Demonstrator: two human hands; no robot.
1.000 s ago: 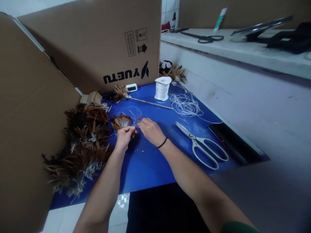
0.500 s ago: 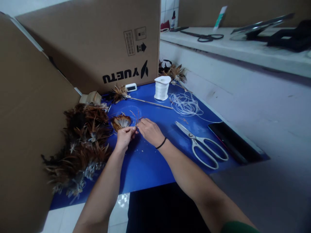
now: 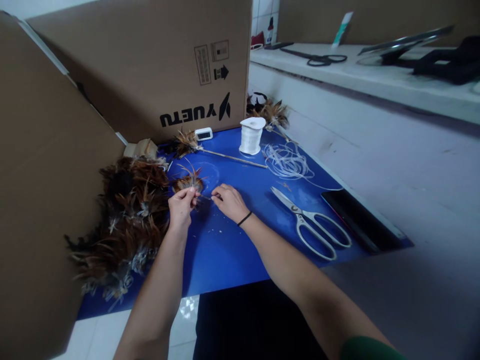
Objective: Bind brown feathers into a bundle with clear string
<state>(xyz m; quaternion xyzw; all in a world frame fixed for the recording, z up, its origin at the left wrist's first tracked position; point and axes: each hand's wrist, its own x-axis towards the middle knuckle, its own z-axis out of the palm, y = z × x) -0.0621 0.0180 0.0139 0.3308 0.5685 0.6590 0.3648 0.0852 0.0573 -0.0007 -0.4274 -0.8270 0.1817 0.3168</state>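
Observation:
My left hand (image 3: 181, 206) pinches a few thin brown feathers (image 3: 192, 171) between thumb and fingers, their tips pointing up and away. From that pinch a thin strand (image 3: 204, 197) runs across to my right hand (image 3: 229, 202), whose closed fingertips meet its other end. Whether the strand is quill or thread is too small to tell. Just behind my left hand, a fan-shaped feather bundle (image 3: 181, 185) lies on the blue tabletop (image 3: 225, 260), partly hidden by the fingers and held feathers.
Large silver scissors (image 3: 300, 212) and a dark flat device (image 3: 365, 220) lie to the right. Farther back are a white spool (image 3: 252, 137), loose clear cord (image 3: 287, 162) and a feather-tipped stick (image 3: 232, 158). Feather bunches (image 3: 138, 200) pile at left beside cardboard (image 3: 45, 175).
My left hand has shifted left, away from my right hand, carrying the feathers over the bundle. A gap spanned by the thin strand now separates the hands.

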